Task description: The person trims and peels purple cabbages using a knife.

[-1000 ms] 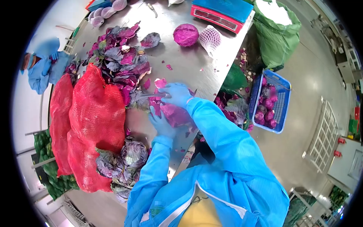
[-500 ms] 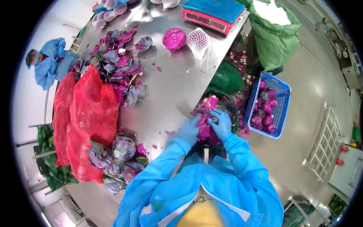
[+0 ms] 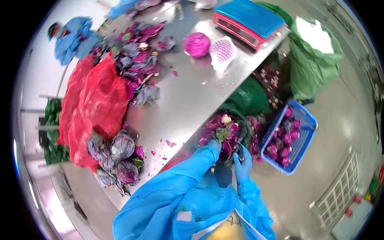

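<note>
Beside the right edge of the steel table (image 3: 180, 102), toward the near side, loose purple cabbage leaves (image 3: 229, 138) lie bunched at the mouth of a dark green sack (image 3: 252, 95); a greener leaf and a pale piece show among them. Left hand (image 3: 216, 145), gloved in blue, reaches into the leaves from the near left; its fingers are mostly hidden, so cannot tell whether it grips anything. Right hand (image 3: 243, 166), also blue-gloved, sits just right of the leaves, fingers curled round a dark tool (image 3: 240, 151); the tool's full shape is unclear.

Table, near left: a cluster of whole cabbages with outer leaves (image 3: 123, 146), touching or close to two red mesh sacks (image 3: 100, 108). Farther along the left side: a heap of stripped leaves (image 3: 140, 64). Far part of table: one bare purple cabbage (image 3: 197, 45), just left of a cabbage in white netting (image 3: 223, 53); beyond them, at the right edge, a red scale with blue top (image 3: 248, 23).

Floor, right: blue crate (image 3: 307, 134) containing purple cabbages, with a tall green bag (image 3: 314, 74) farther back, white material at its opening. Far left: a co-worker in blue (image 3: 76, 38).
</note>
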Tool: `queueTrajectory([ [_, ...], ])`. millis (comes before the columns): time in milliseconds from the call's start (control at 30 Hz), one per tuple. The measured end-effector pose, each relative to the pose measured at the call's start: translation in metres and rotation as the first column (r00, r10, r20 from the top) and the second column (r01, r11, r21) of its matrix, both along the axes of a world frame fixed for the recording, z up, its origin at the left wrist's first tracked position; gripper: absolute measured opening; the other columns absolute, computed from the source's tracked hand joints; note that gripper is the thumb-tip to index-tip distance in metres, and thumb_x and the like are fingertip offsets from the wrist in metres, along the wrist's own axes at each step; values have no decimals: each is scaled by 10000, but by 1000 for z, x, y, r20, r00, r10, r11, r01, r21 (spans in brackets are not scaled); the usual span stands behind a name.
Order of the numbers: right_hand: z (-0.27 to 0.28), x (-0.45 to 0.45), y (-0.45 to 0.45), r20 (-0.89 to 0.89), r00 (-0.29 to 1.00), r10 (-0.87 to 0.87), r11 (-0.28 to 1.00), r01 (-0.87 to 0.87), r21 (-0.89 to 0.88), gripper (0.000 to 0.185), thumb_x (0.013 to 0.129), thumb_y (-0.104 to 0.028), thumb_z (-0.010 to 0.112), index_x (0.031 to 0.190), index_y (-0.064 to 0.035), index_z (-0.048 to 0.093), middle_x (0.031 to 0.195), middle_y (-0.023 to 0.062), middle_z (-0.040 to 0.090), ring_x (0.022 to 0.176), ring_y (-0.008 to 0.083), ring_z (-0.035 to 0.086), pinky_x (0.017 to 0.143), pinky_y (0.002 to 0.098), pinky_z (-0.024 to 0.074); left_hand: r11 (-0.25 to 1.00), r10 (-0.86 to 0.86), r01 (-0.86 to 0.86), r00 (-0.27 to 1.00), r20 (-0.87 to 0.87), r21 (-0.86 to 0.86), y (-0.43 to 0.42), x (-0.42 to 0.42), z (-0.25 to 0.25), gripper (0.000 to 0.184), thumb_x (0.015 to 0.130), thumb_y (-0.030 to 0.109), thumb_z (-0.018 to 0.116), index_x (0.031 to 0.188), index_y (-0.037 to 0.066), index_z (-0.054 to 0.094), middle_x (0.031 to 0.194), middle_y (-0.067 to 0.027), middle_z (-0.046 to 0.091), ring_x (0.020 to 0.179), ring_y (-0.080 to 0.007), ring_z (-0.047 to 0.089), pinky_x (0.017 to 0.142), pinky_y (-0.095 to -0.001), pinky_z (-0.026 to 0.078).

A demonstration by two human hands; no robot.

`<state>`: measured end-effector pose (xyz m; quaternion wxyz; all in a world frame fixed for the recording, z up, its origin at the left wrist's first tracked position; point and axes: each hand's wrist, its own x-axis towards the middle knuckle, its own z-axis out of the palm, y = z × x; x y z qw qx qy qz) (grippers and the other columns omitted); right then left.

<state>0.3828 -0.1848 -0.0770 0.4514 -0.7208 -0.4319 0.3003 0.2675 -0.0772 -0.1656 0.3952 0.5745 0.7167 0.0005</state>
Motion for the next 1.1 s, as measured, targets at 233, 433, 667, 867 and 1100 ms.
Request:
queueTrajectory([
  [233,23,15,-10,-206,977,49,921,-124,-369,631,808,-267,678,1344,-61,418,1085,174,626,885,265,645,786,349,485,993,54,-64,994,-92,-104,4,-10,-22,368,838,305,593,1123,74,573,1018,-231,616,906,-388,622,766,-467,505],
  [433,67,34,8,130,903,411,887,-362,-288,481,767,-235,653,1200,-78,514,1033,176,628,899,344,624,759,401,488,732,-680,627,654,-331,-265,1,-35,91,676,710,136,665,1344,187,436,1481,-176,171,1280,-449,322,1033,-611,249],
  [667,280,0,62,775,157,612,603,-726,-329,502,805,-237,625,1256,-81,468,794,100,584,660,286,612,534,403,476,820,-471,434,882,7,374,-26,-102,158,355,729,110,591,1074,181,635,1321,-193,432,1240,-394,401,1050,-468,326],
  [867,447,-83,18,864,-189,466,522,-730,-441,590,813,-203,611,1352,-77,407,708,71,536,563,225,561,488,359,425,411,115,-214,977,182,886,-66,-186,207,465,682,148,685,1113,44,544,1135,-192,536,1096,-368,490,967,-433,383],
  [1100,472,-127,-9,868,-397,298,467,-732,-496,584,817,-218,602,1349,-71,411,688,64,516,542,205,548,467,347,413,114,735,-465,634,241,878,-86,-294,175,927,599,324,794,1337,20,322,1267,-264,378,1193,-410,346,1016,-478,279],
])
